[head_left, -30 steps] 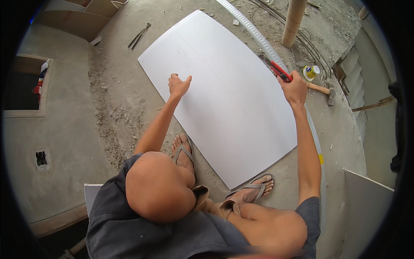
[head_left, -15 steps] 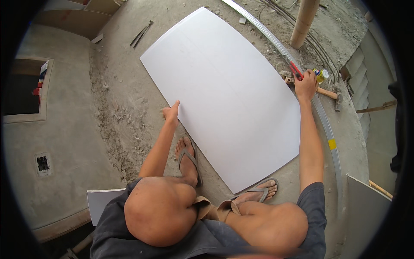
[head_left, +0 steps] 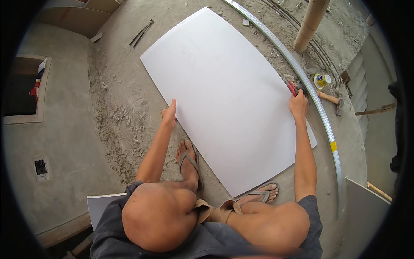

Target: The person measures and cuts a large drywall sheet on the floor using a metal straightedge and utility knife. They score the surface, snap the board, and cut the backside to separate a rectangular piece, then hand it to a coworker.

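Observation:
A large white plasterboard sheet (head_left: 228, 99) lies aslant on the ground in front of me. My left hand (head_left: 169, 114) grips its left edge, the thumb up by the top face and the fingers partly hidden at the side. Over the sheet's right edge, my right hand (head_left: 298, 105) is closed around a red utility knife (head_left: 292, 88) that points away from me; whether its blade is out I cannot tell. Just beyond that hand are a hammer with a wooden handle (head_left: 328, 98) and a small yellow tin with a pale lid (head_left: 321, 80).
A long perforated metal strip (head_left: 297, 69) curves along the right side. Pincers (head_left: 142, 33) lie on the ground at the far left. A bamboo post (head_left: 311, 26) stands at the far right, near thin rods. My sandalled feet (head_left: 188, 162) are beside the sheet's near end.
My right hand has drawn back leftward and nearer with the utility knife, from beside the tin to the sheet's right edge. My left hand has shifted slightly along its edge.

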`<state>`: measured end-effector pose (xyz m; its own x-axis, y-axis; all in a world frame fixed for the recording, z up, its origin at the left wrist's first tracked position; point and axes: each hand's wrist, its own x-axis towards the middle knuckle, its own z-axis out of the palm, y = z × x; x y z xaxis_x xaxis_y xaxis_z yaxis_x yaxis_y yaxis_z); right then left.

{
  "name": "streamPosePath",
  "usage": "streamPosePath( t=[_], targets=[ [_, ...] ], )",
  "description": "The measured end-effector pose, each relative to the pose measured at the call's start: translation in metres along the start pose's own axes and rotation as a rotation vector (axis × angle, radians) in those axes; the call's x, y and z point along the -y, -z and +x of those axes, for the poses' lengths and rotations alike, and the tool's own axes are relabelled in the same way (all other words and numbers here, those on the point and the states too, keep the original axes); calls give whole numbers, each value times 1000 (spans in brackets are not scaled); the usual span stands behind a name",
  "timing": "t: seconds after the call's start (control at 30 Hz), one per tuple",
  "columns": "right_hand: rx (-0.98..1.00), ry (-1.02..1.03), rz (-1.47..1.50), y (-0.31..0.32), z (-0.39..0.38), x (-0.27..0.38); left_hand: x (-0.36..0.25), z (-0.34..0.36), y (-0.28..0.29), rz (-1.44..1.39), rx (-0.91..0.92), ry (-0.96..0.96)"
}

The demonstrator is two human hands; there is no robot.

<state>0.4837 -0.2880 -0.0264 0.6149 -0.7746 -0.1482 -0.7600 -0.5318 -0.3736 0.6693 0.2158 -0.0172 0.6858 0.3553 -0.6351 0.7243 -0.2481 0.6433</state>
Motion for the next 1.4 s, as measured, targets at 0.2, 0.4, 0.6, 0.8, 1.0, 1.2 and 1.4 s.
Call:
streamPosePath(
  t=[0.2, 0.4, 0.6, 0.8, 1.0, 1.2, 1.4],
  targets=[
    [79, -39, 40, 65, -19, 21, -4, -2, 3, -140, 32, 25],
    [-142, 79, 45, 154, -45, 76, -2, 0, -5, -336, 83, -76],
    [-352, 209, -44, 298, -84, 136, -16, -54, -54, -551, 560, -122],
    [-664, 332, -64, 391, -146, 135, -57, -118, -107, -235, 656, -182],
    [-878, 429, -99, 426, -199, 94, -74, -134, -166, -173, 995, -264],
    [-809, 457, -103, 414, -228, 72, -48, -142, -181, 35, 1001, -228],
    [-755, 554, -55, 375, -242, 39, -104, -138, -105, -7, 541, -755]
  ],
)
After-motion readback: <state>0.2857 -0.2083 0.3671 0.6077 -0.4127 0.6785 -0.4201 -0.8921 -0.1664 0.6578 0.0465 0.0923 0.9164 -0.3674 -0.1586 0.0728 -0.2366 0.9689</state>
